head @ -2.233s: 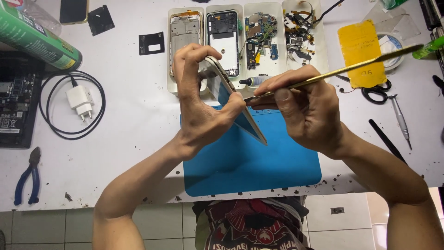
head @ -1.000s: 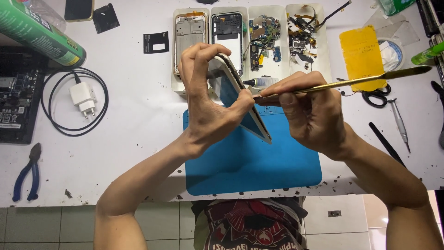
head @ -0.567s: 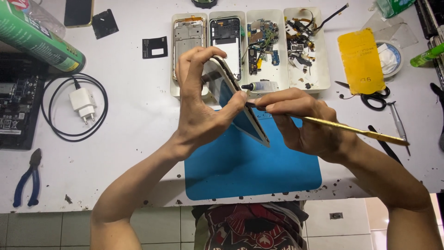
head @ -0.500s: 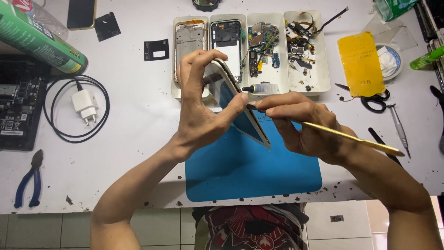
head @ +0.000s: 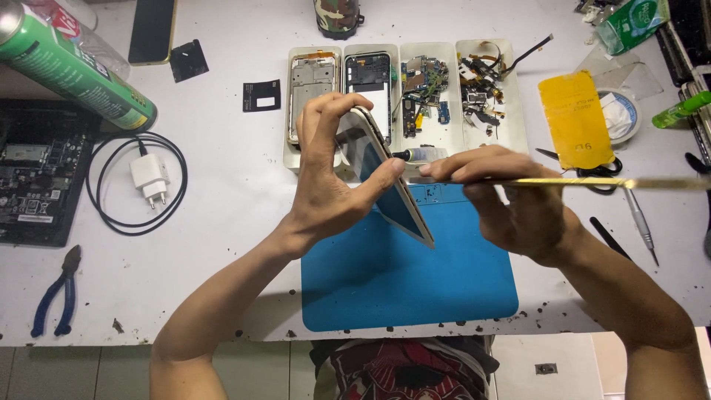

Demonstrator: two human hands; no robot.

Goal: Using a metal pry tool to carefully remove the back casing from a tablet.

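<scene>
Two bare hands work over the blue repair mat [head: 400, 289] at the middle of the white bench [head: 222, 222]. The left hand [head: 329, 196] grasps a smartphone [head: 385, 178] by its edges, tilted on its long side above the mat's 12 o'clock corner, thumb pressed to the screen face. The right hand [head: 511, 204] pinches a long thin brass pry strip [head: 592, 182], whose free end runs out toward 3 o'clock and whose near end meets the phone's edge. By the look of it, the step in hand is separating the phone's panel along the seam; a next move would call for keeping the strip shallow and flat in the gap while the left hand steadies the frame. At 12 o'clock sits a white compartment tray [head: 518, 96] holding two phone frames and loose boards and flex cables. At 1 o'clock lies a yellow rectangular sheet [head: 574, 118] across black scissors [head: 592, 159], and a green packet [head: 629, 22] is at the far corner. At 10 o'clock a green spray can [head: 74, 74] lies tilted, with a white charger [head: 149, 178] and black cable below it; blue-handled pliers [head: 55, 292] rest at 8 o'clock.
</scene>
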